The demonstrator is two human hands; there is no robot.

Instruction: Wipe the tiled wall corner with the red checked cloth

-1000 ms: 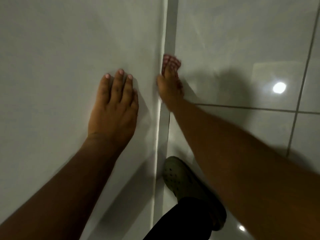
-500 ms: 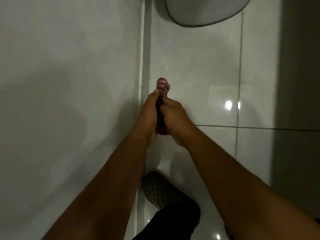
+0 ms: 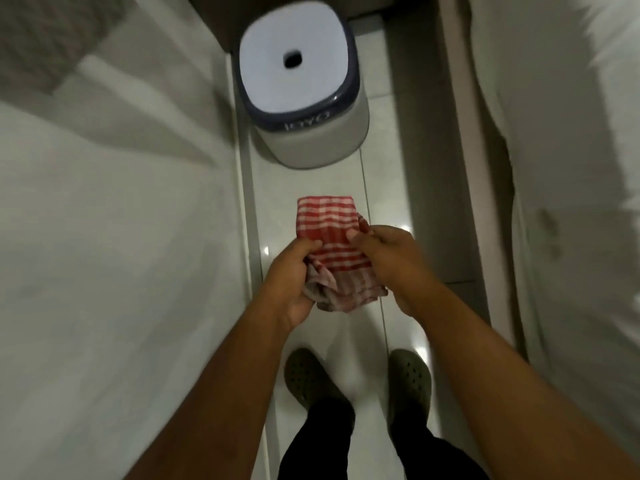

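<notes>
Together, left hand (image 3: pixel 294 284) and right hand (image 3: pixel 388 261) pinch the soft, crumpled red checked cloth (image 3: pixel 337 251) between them, over glossy floor tiles (image 3: pixel 311 188), near a rounded white stool (image 3: pixel 301 88).

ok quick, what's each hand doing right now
Left hand: closed on the red checked cloth, gripping its bunched lower end.
Right hand: closed on the same cloth, pinching its right side.
</notes>
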